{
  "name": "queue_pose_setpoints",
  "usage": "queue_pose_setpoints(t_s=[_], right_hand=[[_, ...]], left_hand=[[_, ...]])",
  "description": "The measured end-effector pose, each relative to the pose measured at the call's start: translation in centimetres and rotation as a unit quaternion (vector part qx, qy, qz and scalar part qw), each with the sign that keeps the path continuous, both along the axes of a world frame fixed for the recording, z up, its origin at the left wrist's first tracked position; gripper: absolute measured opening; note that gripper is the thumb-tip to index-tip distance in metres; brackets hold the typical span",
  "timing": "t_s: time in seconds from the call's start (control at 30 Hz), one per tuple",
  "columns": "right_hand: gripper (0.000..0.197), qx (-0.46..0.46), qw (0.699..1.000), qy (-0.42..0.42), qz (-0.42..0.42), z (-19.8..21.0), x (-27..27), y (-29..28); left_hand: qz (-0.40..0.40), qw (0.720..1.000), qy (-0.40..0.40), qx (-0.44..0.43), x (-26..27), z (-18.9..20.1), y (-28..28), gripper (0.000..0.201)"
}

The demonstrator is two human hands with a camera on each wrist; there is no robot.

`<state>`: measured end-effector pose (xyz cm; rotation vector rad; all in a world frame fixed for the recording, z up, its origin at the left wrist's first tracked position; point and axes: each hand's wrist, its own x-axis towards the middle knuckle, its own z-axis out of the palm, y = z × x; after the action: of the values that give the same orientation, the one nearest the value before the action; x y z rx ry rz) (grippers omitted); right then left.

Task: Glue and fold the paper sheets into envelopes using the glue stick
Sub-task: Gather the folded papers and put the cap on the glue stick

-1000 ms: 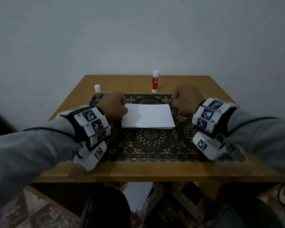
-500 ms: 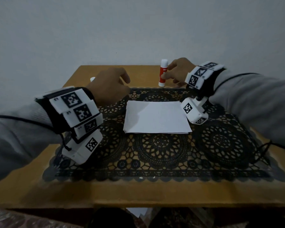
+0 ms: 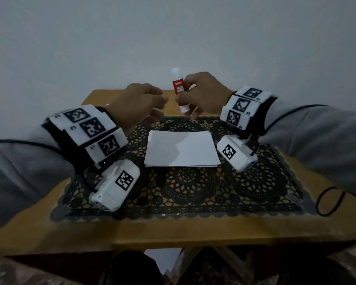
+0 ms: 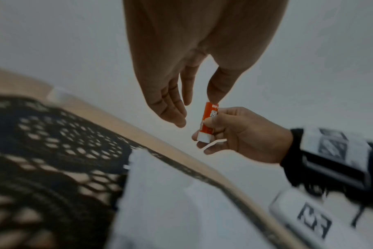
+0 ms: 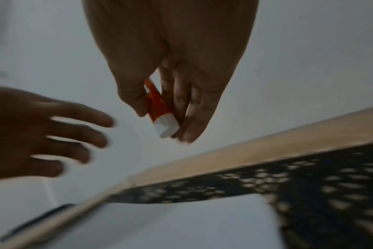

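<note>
Nearest, on the black lace mat covering the wooden desk, lies the thin, floppy stack of white paper sheets. Beyond, lifted, the light rigid red-and-white glue stick is pinched mid-barrel by the right hand; the left hand hovers beside, fingers loose, likely to twist its base.

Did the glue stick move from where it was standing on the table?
Yes. The glue stick has gone up off the wooden table; the right hand holds it in the air, beyond the paper sheets.

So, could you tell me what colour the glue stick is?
Red body, white ends: glue stick, clearest in the head view.
</note>
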<state>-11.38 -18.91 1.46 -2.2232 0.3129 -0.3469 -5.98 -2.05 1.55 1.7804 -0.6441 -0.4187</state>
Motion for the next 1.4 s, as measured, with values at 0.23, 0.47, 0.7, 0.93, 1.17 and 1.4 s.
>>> queue_pose_setpoints(t_s=[0.23,0.47,0.7,0.93,1.17,1.4], right_hand=[[0.005,0.078,0.993,-0.002,0.085,1.0,-6.7,4.5],[0.018,0.198,0.957,0.118,0.176,1.1,-9.6,4.1],[0.014,-0.002,0.99,0.052,0.133,0.7,-9.0,4.9],[0.023,0.095,0.978,0.088,0.162,-0.3,-8.3,4.4],[0.022,0.101,0.977,0.089,0.163,-0.8,-8.0,5.1],[0.022,0.182,0.946,0.156,0.217,0.5,-8.2,3.8]], left_hand=[[-0.007,0.993,0.058,-0.102,-5.0,0.5,0.8,0.032],[-0.037,0.996,0.015,-0.08,-7.3,0.5,2.3,0.017],[-0.016,0.993,0.018,-0.117,-7.0,-0.4,2.1,0.017],[-0.016,0.994,0.016,-0.103,-6.2,-1.4,2.8,0.016],[-0.038,0.992,0.025,-0.117,-6.1,-1.2,3.0,0.024],[-0.029,0.995,0.013,-0.089,-6.0,-1.2,3.5,0.021]])
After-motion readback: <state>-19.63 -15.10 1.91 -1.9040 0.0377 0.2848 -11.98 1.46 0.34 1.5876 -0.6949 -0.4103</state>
